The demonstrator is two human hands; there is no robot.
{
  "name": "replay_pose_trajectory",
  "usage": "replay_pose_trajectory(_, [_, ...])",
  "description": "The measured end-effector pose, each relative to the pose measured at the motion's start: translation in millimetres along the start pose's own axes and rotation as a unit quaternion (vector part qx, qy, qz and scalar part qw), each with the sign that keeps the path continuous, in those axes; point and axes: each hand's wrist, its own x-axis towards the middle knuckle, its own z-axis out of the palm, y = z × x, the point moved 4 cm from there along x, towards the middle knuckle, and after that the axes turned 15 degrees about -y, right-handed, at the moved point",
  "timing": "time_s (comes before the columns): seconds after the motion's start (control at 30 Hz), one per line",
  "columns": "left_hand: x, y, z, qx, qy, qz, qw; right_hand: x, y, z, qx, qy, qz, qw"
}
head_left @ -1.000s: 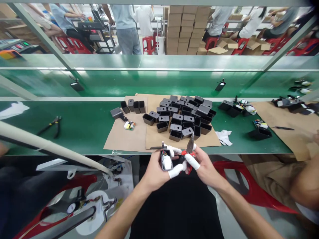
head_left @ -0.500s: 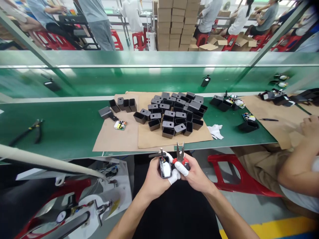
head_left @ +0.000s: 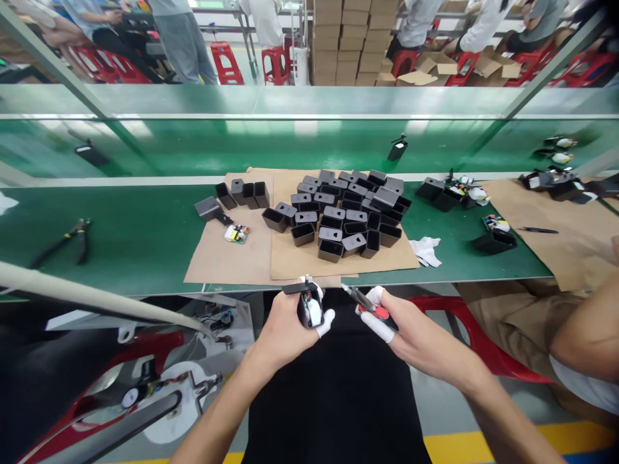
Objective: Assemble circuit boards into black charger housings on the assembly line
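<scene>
My left hand [head_left: 285, 325] is closed round a black plastic casing [head_left: 303, 311], with white and coloured electronic parts [head_left: 313, 310] inside its open end. A dark flat piece [head_left: 293, 288] sticks out at the casing's top left. In my right hand [head_left: 401, 319] is a pair of pliers [head_left: 365, 303] with red grips, its jaws pointing up and left toward the casing but apart from it. White covers sit on some fingertips of both hands. Both hands are over my lap, in front of the bench edge.
Many black casings [head_left: 331, 250] stand on brown cardboard [head_left: 300, 267]. A small circuit board [head_left: 236, 233] lies left of them; larger pliers [head_left: 80, 241] lie further left on the green bench. White cloth [head_left: 426, 251] is to the right. A co-worker's arm [head_left: 587, 322] is at far right.
My hands have moved apart: the left with the casing slightly left, the right with the pliers to the right. The pliers have tilted from upright to pointing left. The camera view has shifted slightly.
</scene>
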Motion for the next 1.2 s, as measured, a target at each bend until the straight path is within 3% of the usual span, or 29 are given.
replay_pose_trajectory(0.17, [0, 15, -19.0, 0.136, 0.011, 0.028, 0.99, -12, -16, -15, -0.278, -0.059, -0.003, 0.959])
replay_pose_trajectory(0.37, [-4, 32, -26.1, 0.276, 0.04, 0.053, 0.959, -8, -37, -25, -0.424, -0.025, -0.059, 0.903])
replay_pose_trajectory(0.67, [-8, 40, -25.6, 0.341, 0.061, 0.079, 0.935, -1, -46, -21, -0.476, 0.019, -0.075, 0.876])
replay_pose_trajectory(1.2, [-6, 40, -18.5, 0.436, 0.03, 0.081, 0.896, 0, -54, -19, -0.524, -0.01, -0.023, 0.851])
